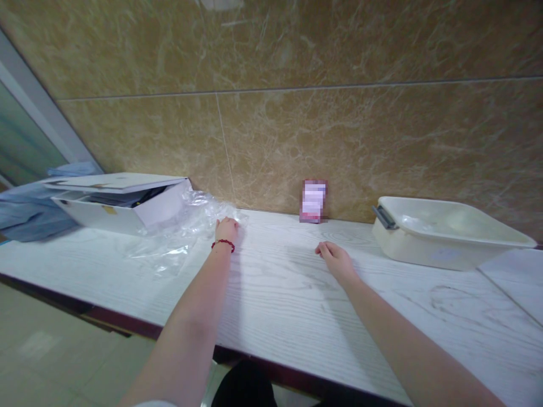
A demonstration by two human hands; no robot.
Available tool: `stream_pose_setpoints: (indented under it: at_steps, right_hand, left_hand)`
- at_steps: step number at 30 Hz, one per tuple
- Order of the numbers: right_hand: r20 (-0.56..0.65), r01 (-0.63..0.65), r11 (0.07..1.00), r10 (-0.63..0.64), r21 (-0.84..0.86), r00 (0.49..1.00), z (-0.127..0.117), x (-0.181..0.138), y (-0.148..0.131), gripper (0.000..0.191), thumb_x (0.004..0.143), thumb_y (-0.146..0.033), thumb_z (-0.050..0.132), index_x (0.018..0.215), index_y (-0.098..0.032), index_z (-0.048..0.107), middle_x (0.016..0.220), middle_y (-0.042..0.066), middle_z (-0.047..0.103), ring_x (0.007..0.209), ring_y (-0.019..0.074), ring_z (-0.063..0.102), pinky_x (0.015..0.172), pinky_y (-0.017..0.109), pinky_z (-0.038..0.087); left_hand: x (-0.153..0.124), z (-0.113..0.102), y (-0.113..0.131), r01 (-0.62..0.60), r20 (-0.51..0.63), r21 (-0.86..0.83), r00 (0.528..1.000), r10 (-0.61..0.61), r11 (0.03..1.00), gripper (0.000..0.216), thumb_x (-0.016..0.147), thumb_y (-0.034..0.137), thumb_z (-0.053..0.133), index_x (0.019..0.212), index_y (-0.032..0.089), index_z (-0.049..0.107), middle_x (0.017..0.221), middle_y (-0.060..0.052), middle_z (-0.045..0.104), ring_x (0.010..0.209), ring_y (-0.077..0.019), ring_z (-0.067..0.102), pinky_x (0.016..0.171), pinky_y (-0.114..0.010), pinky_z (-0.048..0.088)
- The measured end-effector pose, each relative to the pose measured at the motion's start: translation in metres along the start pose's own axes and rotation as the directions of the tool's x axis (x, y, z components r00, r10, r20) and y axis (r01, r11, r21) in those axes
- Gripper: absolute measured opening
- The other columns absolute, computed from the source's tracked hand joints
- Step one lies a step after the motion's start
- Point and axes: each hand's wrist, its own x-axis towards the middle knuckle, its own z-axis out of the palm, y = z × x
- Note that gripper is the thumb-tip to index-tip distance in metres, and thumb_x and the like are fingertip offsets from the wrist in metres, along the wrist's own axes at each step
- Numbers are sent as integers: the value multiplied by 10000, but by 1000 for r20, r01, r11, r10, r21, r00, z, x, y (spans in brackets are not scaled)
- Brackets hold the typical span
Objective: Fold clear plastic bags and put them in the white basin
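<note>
My left hand [227, 229], with a red bead bracelet [223, 245] on its wrist, is closed at the right end of a crumpled clear plastic bag [182, 223]. Its fingertips are partly hidden, and the plastic shows on both sides of them. Over the white wood-grain table [271, 282], my right hand [337, 260] has its fingers curled together with nothing visible in them. Beyond it, a small upright rectangular item [313, 201], blurred by pixels and pinkish at its edges, leans against the wall.
A white box [114, 215] with its lid ajar and dark contents stands at the left. Blue cloth [34, 203] lies beside it. On the right sits a cream plastic basin [441, 249] with a grey handle [385, 217]. A marble-patterned wall [271, 141] bounds the table's back.
</note>
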Motion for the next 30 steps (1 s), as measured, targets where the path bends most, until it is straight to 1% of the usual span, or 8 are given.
stream_pose_setpoints:
  at_steps: [4,8,15,21,23,26,28,30]
  right_hand:
    - [-2,8,1000,-7,1,1000,0,0,-1,377,762,-447,309,614,-191,543,568,5,544,559,146,491,517,238,335]
    - [6,6,1000,-6,-3,1000,-1,-1,-2,378,765,-454,306,628,-194,544,543,-6,516,538,137,473,503,232,322]
    - [14,25,1000,-25,-10,1000,-1,-2,-5,382,771,-443,303,626,-192,552,566,1,537,564,138,491,509,231,328]
    - [8,30,999,-30,-13,1000,0,-3,-6,382,773,-441,305,626,-192,555,587,9,559,591,144,514,527,237,351]
    - [4,43,999,-43,-20,999,-1,-4,-8,377,773,-437,310,631,-191,558,586,10,561,577,142,515,525,239,358]
    - [-15,80,997,-80,-15,997,-1,-7,-13,354,771,-419,329,642,-185,562,602,15,569,575,134,523,537,240,380]
    - [-28,116,993,-115,21,993,-1,-10,-16,315,768,-393,352,662,-178,557,654,23,580,605,128,536,560,237,404]
    - [-36,157,985,-154,67,987,1,-12,-18,262,762,-364,379,694,-172,545,717,33,583,632,121,541,574,234,427]
  left_hand:
    - [1,-3,-1,-15,-50,-42,999,13,999,235,768,226,396,822,166,617,923,-97,596,930,-215,509,934,-378,251]
    - [-1,-6,-2,-20,-111,-110,994,8,994,258,772,268,394,845,133,602,898,-114,585,901,-216,510,839,-316,353]
    - [-8,-22,2,-25,-195,-254,981,-26,967,286,794,335,362,824,139,568,852,-82,589,857,-177,516,785,-266,377]
    - [-14,-42,18,25,-192,-420,975,-116,907,329,788,413,344,750,153,541,681,-29,580,643,-138,527,617,-246,411]
    - [-17,-45,29,53,-151,-602,972,-178,796,316,751,441,400,714,154,529,635,-11,562,609,-127,517,594,-243,412]
    - [-22,-45,49,75,-22,-880,980,-197,469,295,692,440,486,707,147,513,656,-9,562,632,-112,529,606,-239,426]
    - [-26,-46,63,95,55,-958,987,-152,270,288,663,427,526,704,142,506,663,-8,561,632,-100,534,616,-238,432]
    - [-33,-47,78,139,124,-980,986,-107,140,282,634,409,562,680,139,500,630,5,545,595,-85,525,614,-239,435]
